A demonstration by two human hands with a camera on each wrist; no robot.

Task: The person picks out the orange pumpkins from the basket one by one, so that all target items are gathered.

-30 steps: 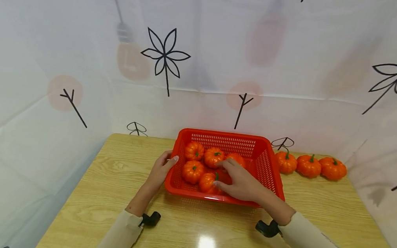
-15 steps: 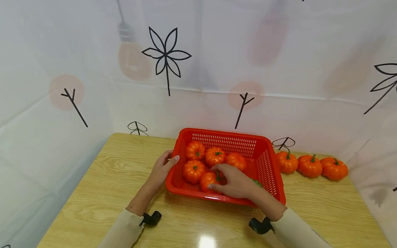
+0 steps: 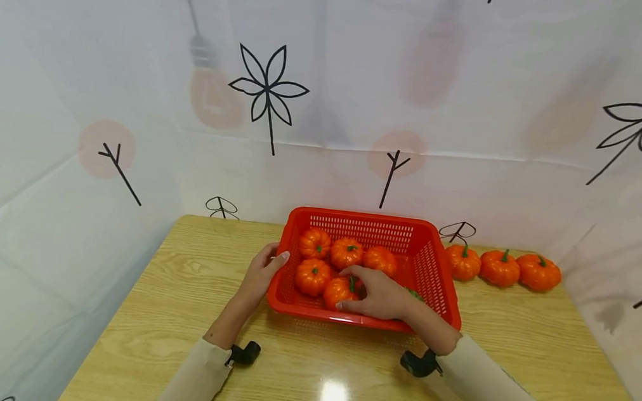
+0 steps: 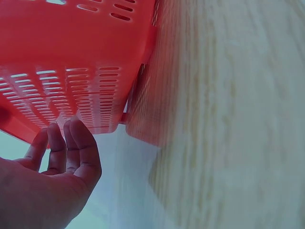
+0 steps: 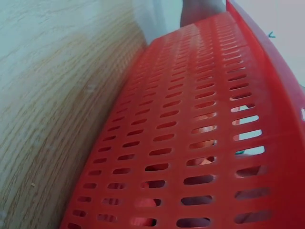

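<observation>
A red plastic basket (image 3: pixel 356 318) with slotted walls stands on the table. Its left rim is gripped by my left hand (image 3: pixel 262 273), thumb at the rim and fingers against the outer wall; the left wrist view shows these fingers (image 4: pixel 86 148) bent at the slots. My right hand (image 3: pixel 378 295) reaches inside over the front wall, with thumb and fingers round a small orange pumpkin (image 3: pixel 336 292) at the front. Several similar pumpkins (image 3: pixel 312 277) lie about it. A green stem (image 3: pixel 414 294) shows behind my right forearm. In the right wrist view, the basket wall (image 5: pixel 181 124) hides my right hand.
Three more orange pumpkins (image 3: pixel 500 268) sit in a row right of the basket, along the back edge of the wooden table (image 3: pixel 173 315). A pale printed cloth (image 3: pixel 330 99) hangs behind and at both sides.
My right hand has shifted slightly left and closed in round the front pumpkin, uncovering the back pumpkin and a green stem at the right. My left hand keeps its place on the basket.
</observation>
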